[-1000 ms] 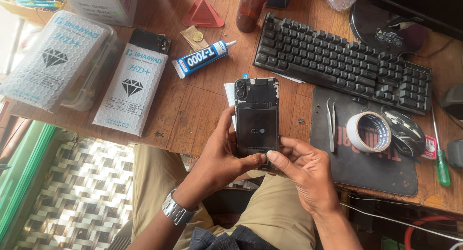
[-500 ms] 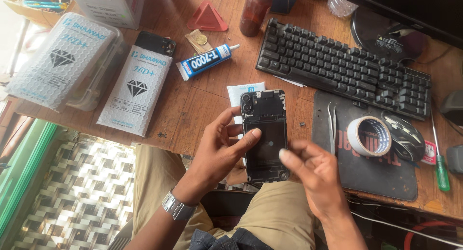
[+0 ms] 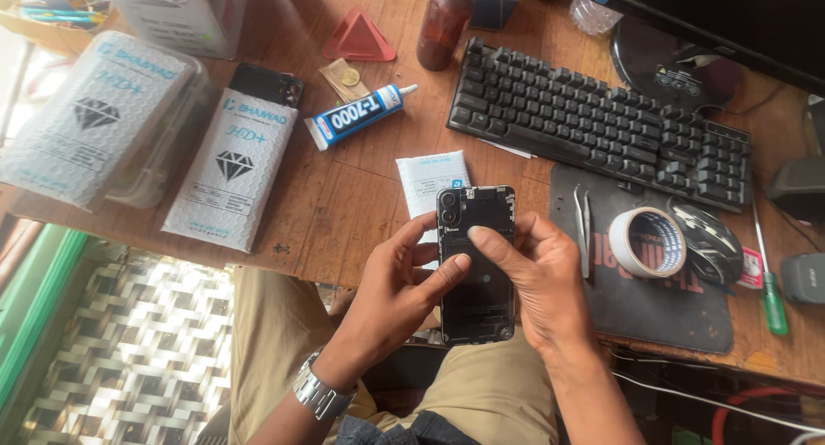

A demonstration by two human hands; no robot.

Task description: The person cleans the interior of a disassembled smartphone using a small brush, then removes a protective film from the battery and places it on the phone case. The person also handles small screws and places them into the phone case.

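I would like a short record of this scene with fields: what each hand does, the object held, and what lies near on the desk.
Left hand: left hand grips the phone's left edge, thumb on its back.
Right hand: right hand holds the right edge, index finger on the back.
Held object: black phone, opened back facing up, camera end away from the person.
Beneath: white packet on the wooden desk.
Right of hands: tweezers, tape roll, mouse on a dark mat.
Further back: keyboard, glue tube.
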